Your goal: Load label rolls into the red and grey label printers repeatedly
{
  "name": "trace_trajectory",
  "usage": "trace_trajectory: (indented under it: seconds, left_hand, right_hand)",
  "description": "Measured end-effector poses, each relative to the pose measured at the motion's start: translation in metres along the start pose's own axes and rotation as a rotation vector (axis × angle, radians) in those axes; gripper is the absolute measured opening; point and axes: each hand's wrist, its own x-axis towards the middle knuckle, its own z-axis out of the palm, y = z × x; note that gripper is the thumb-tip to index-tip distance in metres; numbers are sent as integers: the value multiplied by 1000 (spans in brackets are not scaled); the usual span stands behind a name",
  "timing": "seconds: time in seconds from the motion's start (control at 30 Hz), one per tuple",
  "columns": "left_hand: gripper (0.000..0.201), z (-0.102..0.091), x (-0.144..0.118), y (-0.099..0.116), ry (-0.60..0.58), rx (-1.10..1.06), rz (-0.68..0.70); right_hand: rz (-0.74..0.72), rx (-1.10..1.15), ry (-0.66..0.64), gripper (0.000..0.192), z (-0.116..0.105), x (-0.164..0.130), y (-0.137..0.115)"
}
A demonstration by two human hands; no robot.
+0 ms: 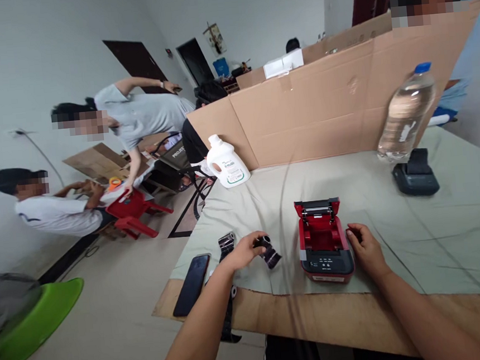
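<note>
My left hand is closed on a small roll of black labels, whose loose end hangs down to the right. A red and black label printer sits in front of me with its lid up and its red compartment showing nothing inside. Against the printer's right side rests my right hand, its fingers slightly apart and holding nothing. Another black label roll lies behind my left wrist. Partly hidden by my left forearm, a further roll has a black strip hanging over the table edge.
A dark phone lies at the table's left edge. Farther back are a white jug, a cardboard partition, a large water bottle and a black device. People and a red stool are at left, near a green fan.
</note>
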Motion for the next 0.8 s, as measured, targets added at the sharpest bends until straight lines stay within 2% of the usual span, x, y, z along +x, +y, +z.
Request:
trace_trajectory:
  seconds: [0.1,0.13,0.17,0.2,0.27,0.33,0.4,0.5,0.57,0.67,0.8]
  left_hand:
    - [50,1,-11,48,-476,-313,101]
    - [52,4,-11,64,-568,-350,148]
    - [51,9,-10,77,-592,-368,199]
    - [48,15,-6,89,-555,-363,251]
    - [38,30,9,106,-363,-277,335]
    - [33,47,28,115,-189,-86,371]
    - [32,64,48,120,-108,171,351]
    - [29,82,69,122,-95,529,284]
    - [26,90,78,122,-113,658,278]
    - [25,95,85,118,-135,678,294]
    - [20,97,83,114,-98,622,331]
  right_hand:
    - [-3,5,9,43,0,0,-1]
    - [-5,1,14,42,1,0,-1]
    - [-8,-2,15,42,1,0,0]
    - [-11,-4,16,42,1,0,0]
    - [-16,-3,15,41,1,0,1]
    - [-12,-3,14,41,0,0,1]
    - [-12,-3,18,40,0,0,0]
    - [-21,8,21,40,0,0,-1]
    - [-25,19,22,40,0,0,-2]
    - [-23,26,23,40,0,1,-1]
    - [-11,26,11,40,0,1,-1]
